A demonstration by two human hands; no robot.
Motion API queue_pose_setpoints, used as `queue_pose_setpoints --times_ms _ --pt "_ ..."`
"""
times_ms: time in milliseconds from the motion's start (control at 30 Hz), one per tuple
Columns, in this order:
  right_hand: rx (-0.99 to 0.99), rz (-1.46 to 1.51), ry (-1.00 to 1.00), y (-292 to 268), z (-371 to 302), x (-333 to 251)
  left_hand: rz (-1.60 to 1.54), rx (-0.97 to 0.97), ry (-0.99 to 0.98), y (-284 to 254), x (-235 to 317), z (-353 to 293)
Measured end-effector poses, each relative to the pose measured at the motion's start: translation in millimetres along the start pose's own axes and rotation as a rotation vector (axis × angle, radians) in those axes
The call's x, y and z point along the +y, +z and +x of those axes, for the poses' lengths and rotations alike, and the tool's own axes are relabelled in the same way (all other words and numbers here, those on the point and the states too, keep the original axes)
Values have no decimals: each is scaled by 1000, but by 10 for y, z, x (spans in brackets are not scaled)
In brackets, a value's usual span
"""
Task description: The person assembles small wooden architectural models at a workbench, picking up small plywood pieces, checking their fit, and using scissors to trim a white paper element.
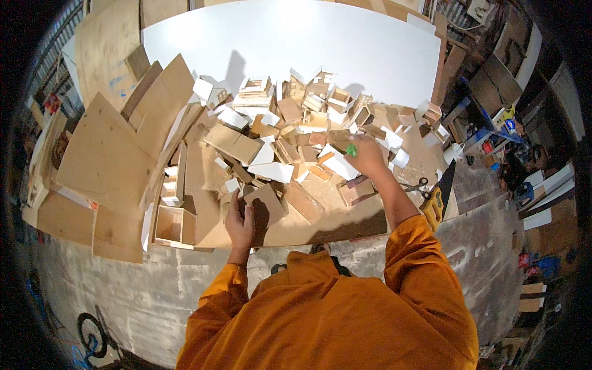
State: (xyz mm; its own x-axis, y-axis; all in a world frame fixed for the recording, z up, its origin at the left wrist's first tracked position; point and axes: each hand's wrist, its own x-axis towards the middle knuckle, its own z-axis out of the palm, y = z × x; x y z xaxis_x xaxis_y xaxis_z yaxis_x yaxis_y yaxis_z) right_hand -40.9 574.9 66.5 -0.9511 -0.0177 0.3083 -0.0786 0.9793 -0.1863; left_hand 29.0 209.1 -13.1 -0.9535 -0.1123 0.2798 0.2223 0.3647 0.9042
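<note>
My left hand [239, 223] is at the table's near edge, thumb and fingers apart, beside a square brown board piece [267, 206] that lies in its shadow. Its fingertips are close to a small white block [232, 185]. Over the right part of the pile, my right hand [369, 156] is closed on a small bright green object [351, 150]; the fingers hide most of it, so its kind does not show. Under and around this hand lie a white panel [340, 164] and wood offcuts [323, 173].
A handsaw with a yellow handle [435, 206] and scissors [421, 184] lie at the table's right. Large boards [108, 157] lean at the left, near an open wooden box [176, 225]. A white panel [296, 37] stands behind the heaped pieces.
</note>
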Motion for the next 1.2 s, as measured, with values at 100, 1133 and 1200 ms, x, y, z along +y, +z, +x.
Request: queue_pose_setpoints --times_ms 100,1133,1200 --pt "-330 -58 125 87 -22 -187 -17 -27 -26 -10 -1 7" --pt "-82 392 -462 691 451 -1125 215 15 -157 51 148 52" --pt "-77 514 -385 661 492 -1094 258 92 -26 53 14 36"
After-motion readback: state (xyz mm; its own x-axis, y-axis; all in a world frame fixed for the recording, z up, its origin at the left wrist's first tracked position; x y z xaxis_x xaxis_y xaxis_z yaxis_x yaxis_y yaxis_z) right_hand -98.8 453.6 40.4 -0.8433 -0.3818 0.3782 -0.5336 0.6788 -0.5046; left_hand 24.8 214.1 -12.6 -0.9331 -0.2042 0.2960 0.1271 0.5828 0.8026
